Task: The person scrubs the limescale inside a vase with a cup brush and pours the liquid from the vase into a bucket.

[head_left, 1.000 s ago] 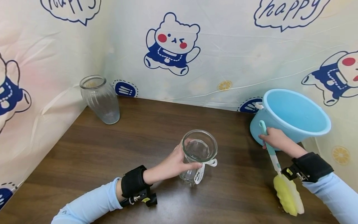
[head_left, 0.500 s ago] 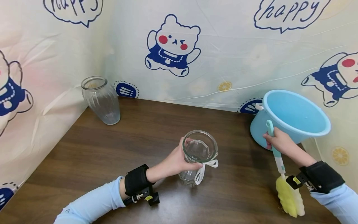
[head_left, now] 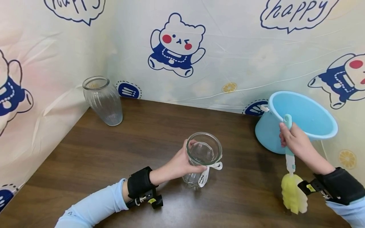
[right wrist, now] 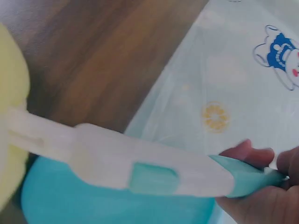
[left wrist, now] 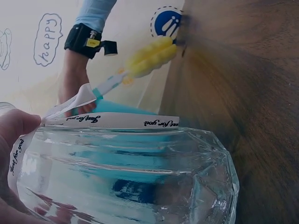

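Observation:
A clear glass jar point(head_left: 203, 155) with a white ribbon bow stands on the table, and my left hand point(head_left: 183, 163) grips it round the side below the rim. In the left wrist view printed words show on the ribbon point(left wrist: 112, 120) along the glass. My right hand point(head_left: 296, 139) holds a bottle brush by its turquoise handle point(head_left: 288, 151), in front of the bucket. The brush's yellow and white sponge head point(head_left: 293, 193) hangs downward; whether it touches the table I cannot tell. In the right wrist view the fingers curl round the end of the handle point(right wrist: 247, 177).
A light blue bucket point(head_left: 265, 133) stands at the back right, close behind my right hand. At the back left is a ribbed glass vase point(head_left: 105, 104). A printed curtain point(head_left: 228, 57) borders the brown wooden table point(head_left: 148, 133) at the back and sides.
My right hand has moved right and slightly up with the bottle brush, which now hangs more nearly vertical. The left hand and the jar have stayed in place.

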